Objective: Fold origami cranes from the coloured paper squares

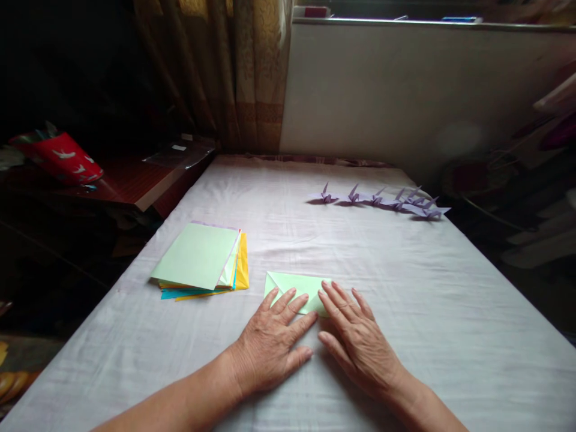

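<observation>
Hands: our left hand and right hand lie flat, fingers spread, pressing the paper.
Paper: green folded sheet, near the desk's front edge.

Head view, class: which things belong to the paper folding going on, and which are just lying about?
In use: folded green paper flat under both hands, left hand, right hand; paper stack; purple cranes.

Lying about: red pouch, curtain, plastic sleeve.

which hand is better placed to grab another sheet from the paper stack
Left. The left hand lies nearer the paper stack, which sits on its side; the right hand would have to cross over the folded green paper.
</observation>
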`<act>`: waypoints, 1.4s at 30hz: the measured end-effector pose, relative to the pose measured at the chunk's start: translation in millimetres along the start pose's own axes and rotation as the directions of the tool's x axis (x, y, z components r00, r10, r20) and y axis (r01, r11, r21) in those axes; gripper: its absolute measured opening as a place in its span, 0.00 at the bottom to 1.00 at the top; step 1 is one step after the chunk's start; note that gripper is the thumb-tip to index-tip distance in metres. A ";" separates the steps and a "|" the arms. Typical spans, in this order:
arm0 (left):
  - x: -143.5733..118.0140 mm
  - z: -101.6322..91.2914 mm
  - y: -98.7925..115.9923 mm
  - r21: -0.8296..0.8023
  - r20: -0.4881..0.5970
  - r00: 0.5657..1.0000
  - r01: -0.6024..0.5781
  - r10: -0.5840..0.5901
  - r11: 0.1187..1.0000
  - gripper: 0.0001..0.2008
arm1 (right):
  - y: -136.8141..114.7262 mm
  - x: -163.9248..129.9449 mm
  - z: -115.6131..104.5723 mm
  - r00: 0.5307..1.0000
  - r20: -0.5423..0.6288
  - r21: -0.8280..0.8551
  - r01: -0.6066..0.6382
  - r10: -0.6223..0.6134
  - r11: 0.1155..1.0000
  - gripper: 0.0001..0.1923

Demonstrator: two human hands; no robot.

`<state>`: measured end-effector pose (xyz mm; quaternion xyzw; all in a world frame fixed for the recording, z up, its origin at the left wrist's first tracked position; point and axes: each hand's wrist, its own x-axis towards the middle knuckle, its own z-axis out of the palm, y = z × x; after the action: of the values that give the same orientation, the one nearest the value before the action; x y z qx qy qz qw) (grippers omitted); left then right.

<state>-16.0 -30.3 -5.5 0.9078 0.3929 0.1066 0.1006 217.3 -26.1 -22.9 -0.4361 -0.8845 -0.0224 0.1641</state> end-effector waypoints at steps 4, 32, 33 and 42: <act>0.1 2.0 -0.5 0.007 -0.014 1.000 0.000 0.000 1.000 0.26 | -10.3 -2.2 0.3 0.987 0.163 0.015 0.004 -0.007 1.000 0.35; -45.9 -31.0 -30.7 0.217 -0.134 0.991 0.055 -0.026 0.975 0.21 | -51.3 29.3 -9.8 0.946 0.319 0.197 0.002 -0.066 0.980 0.35; -45.6 -31.1 -30.3 0.222 -0.135 0.991 0.051 -0.021 0.974 0.20 | -50.7 28.8 -10.4 0.942 0.328 0.217 0.005 -0.078 0.976 0.35; -30.1 -49.0 -26.3 0.250 -0.102 0.995 0.023 0.003 0.968 0.13 | -1.4 -16.9 -33.1 0.916 0.388 0.092 -0.153 0.106 0.984 0.34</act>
<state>-67.7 -30.0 31.0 0.9047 0.4122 0.1015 -0.0345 234.7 -45.9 3.3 -0.4789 -0.8685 0.1273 0.0160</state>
